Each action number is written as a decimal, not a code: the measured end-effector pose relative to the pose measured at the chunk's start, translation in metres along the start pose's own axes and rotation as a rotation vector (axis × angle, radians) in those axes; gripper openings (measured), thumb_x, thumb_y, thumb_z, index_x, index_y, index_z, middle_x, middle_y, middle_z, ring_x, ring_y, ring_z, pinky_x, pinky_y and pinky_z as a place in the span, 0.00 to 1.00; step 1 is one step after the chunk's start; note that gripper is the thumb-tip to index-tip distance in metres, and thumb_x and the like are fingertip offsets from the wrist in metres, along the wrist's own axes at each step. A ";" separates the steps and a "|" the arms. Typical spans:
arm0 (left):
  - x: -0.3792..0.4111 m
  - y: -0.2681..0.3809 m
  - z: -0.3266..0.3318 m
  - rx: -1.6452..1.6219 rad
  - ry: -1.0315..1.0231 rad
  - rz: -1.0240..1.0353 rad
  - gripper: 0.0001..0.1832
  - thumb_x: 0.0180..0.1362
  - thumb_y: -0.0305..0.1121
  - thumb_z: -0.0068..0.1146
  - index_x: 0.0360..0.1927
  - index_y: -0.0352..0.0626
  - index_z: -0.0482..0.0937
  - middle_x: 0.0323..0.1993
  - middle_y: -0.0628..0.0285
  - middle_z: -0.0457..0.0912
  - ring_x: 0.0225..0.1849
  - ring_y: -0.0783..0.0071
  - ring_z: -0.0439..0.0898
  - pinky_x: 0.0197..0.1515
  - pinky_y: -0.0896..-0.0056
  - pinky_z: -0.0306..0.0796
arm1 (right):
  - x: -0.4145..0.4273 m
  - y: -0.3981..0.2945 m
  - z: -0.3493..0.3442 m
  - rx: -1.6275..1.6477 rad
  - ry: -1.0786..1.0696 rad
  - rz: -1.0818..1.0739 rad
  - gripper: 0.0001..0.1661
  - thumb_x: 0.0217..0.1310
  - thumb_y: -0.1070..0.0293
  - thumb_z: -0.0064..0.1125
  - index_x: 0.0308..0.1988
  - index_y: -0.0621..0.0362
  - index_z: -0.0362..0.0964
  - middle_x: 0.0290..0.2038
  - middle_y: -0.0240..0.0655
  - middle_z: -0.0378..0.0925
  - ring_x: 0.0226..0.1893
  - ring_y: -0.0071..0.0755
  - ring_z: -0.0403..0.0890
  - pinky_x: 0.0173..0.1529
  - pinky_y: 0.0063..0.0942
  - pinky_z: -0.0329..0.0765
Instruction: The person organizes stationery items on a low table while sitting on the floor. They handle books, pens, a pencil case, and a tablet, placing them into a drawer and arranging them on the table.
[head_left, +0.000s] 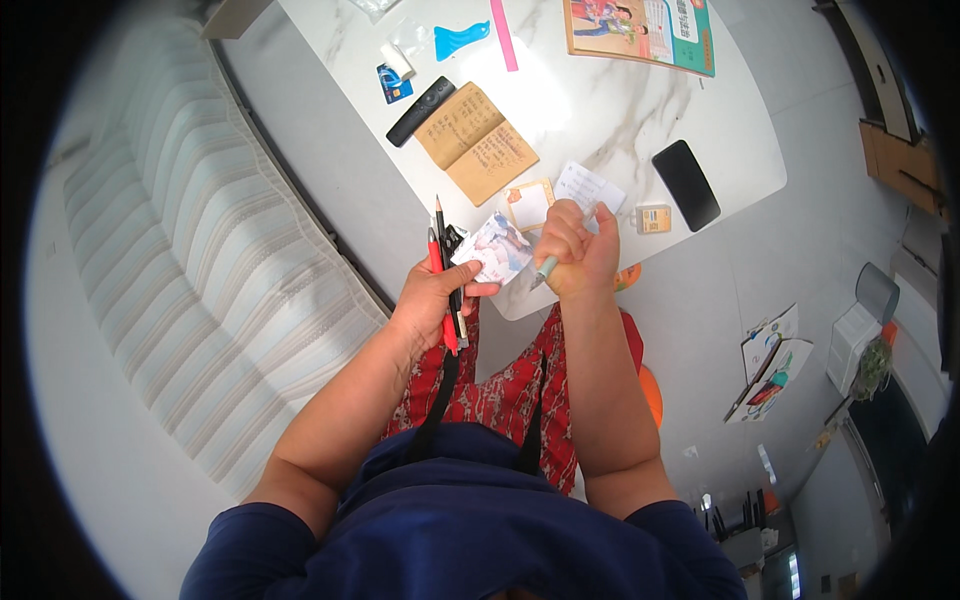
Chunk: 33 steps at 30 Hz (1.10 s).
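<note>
My left hand (431, 296) grips a red pen (434, 251), a black pencil (440, 225) and a small printed paper item (495, 251) with a pink and blue picture. Its fingers also hold other slim items, partly hidden. Just to the right, my right hand (577, 244) is closed around a pale green pen (547, 266), whose grey end points down and left. Beyond the hands lie a small note card with an orange border (529, 204) and a sheet with handwriting (592, 187). An open notebook (478, 142) with brown pages lies farther up on the marble-patterned table (630, 105).
A black remote (421, 111) lies beside the notebook; a blue bank card (394, 82) and blue plastic piece (460, 40) lie beyond. Toward the right are a small clear case (653, 219) and a black phone (686, 185). A textbook (641, 34) rests at the far edge. A striped sofa (202, 247) stands left.
</note>
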<state>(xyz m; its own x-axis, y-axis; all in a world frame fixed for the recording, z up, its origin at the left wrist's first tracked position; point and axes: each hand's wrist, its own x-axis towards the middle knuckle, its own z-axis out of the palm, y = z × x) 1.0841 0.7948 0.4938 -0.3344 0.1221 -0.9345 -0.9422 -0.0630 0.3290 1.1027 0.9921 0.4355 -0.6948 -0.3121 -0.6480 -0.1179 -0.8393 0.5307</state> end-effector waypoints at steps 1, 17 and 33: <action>0.000 -0.001 -0.001 0.001 0.001 0.005 0.11 0.62 0.26 0.59 0.47 0.35 0.76 0.40 0.53 0.84 0.37 0.65 0.87 0.19 0.78 0.69 | 0.000 -0.001 0.000 -0.007 0.003 -0.010 0.22 0.65 0.46 0.41 0.26 0.51 0.57 0.16 0.21 0.54 0.10 0.17 0.50 0.15 0.19 0.44; 0.000 -0.006 -0.007 0.020 0.014 -0.023 0.12 0.62 0.26 0.59 0.47 0.33 0.75 0.42 0.53 0.83 0.37 0.64 0.86 0.20 0.77 0.69 | 0.006 0.006 0.000 -0.058 0.092 -0.262 0.21 0.63 0.48 0.39 0.25 0.52 0.57 0.17 0.24 0.54 0.12 0.19 0.51 0.18 0.20 0.48; -0.001 -0.006 -0.009 0.014 0.005 -0.038 0.11 0.62 0.26 0.59 0.47 0.35 0.76 0.41 0.54 0.84 0.36 0.66 0.86 0.20 0.78 0.70 | -0.003 0.028 0.015 -0.526 -0.085 -0.217 0.23 0.62 0.44 0.41 0.25 0.50 0.62 0.15 0.23 0.55 0.11 0.19 0.50 0.17 0.22 0.47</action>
<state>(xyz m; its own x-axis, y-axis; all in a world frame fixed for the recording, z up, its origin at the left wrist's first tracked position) 1.0904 0.7865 0.4911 -0.2982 0.1193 -0.9470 -0.9545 -0.0443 0.2950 1.0909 0.9759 0.4606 -0.7513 -0.0892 -0.6539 0.0893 -0.9955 0.0332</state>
